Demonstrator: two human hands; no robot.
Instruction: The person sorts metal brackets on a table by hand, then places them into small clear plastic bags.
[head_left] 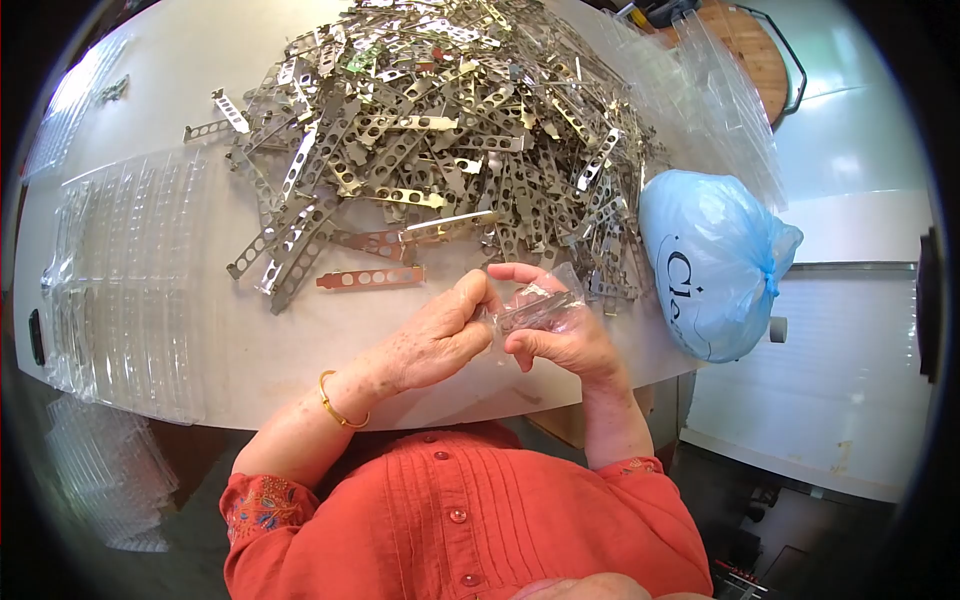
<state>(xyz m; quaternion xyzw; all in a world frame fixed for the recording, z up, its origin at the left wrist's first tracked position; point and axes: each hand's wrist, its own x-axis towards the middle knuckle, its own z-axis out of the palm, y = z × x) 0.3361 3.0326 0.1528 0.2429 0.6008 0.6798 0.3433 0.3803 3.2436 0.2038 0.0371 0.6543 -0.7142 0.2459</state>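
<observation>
Just in front of a large heap of perforated metal brackets, both hands meet over the near part of the table. My left hand is closed, its fingers pinching the edge of a small clear plastic bag. My right hand is wrapped round the same bag from the right, thumb in front. Inside or behind the clear film a narrow metal piece shows. A reddish-looking bracket lies flat on the table, beyond my left wrist.
Clear plastic trays lie at the left on the white table. A knotted blue bag sits at the right edge. Clear plastic sheets and a round wooden stool seat are at the back right.
</observation>
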